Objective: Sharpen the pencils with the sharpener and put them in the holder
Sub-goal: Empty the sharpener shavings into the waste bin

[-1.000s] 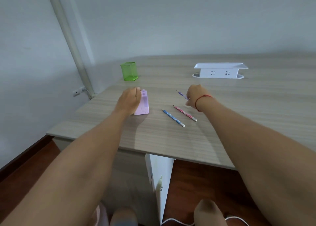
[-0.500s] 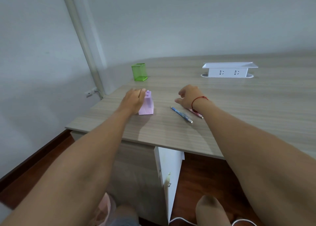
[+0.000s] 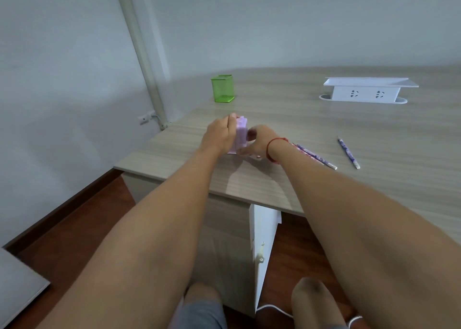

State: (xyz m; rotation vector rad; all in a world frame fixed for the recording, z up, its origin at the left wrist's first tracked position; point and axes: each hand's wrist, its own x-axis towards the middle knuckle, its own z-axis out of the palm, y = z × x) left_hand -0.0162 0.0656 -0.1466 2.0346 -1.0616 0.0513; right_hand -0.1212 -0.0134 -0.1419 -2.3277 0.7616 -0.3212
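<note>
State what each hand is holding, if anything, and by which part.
The left hand grips the lilac plastic box-shaped sharpener by its left side. The right hand curls against its right side; whether it holds anything cannot be told.

matt wood-grain table (image 3: pixel 311 129); green mesh holder (image 3: pixel 222 88); pink plastic sharpener (image 3: pixel 241 135).

Head camera looks down at desk (image 3: pixel 311 119).

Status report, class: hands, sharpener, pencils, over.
Left hand grips sharpener. Right hand curled against its side, grip hidden. Pencils lie on desk; none visible in green holder. Nothing blocking.
</note>
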